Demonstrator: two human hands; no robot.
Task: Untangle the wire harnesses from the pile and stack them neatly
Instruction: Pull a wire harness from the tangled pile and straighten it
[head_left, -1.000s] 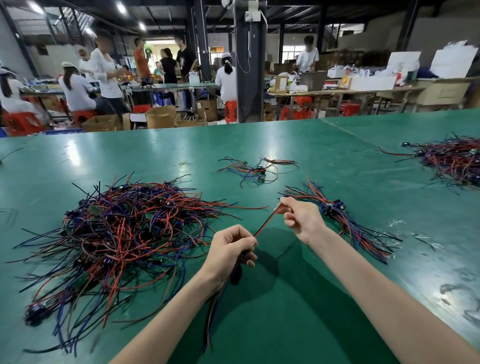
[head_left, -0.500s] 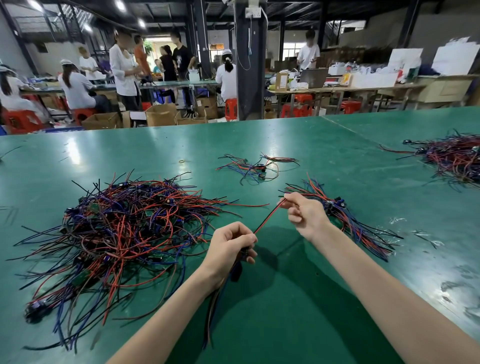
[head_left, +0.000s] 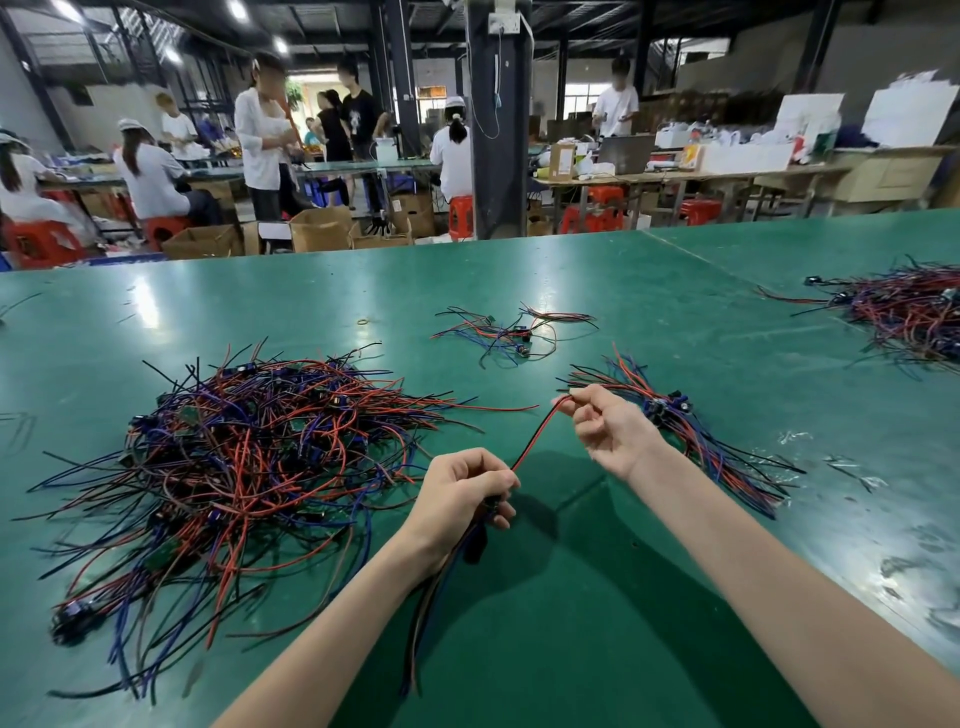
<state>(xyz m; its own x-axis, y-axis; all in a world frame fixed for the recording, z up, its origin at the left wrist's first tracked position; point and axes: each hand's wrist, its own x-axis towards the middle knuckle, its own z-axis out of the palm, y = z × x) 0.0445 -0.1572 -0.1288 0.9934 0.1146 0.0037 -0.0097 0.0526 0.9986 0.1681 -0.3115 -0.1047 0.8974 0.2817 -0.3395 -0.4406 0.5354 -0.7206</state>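
Observation:
A big tangled pile of red, blue and black wire harnesses (head_left: 249, 467) lies on the green table (head_left: 597, 623) at the left. My left hand (head_left: 462, 493) grips one wire harness (head_left: 535, 441) near its dark connector, and the loose wires hang down below my wrist. My right hand (head_left: 605, 426) pinches the far end of that harness's red and black wires, stretched between both hands. Just behind my right hand lies the aligned stack of harnesses (head_left: 696, 441), slanting toward the near right.
A small loose cluster of harnesses (head_left: 511, 332) lies farther back in the middle. Another tangled pile (head_left: 904, 312) sits at the far right. A rubber band (head_left: 363, 321) lies on the table. Bits of clear film (head_left: 852, 467) are scattered at the right. People work at benches behind.
My right hand has slid along the red and black wires up and away to their far end, drawing them out longer. My left hand has kept its hold in place.

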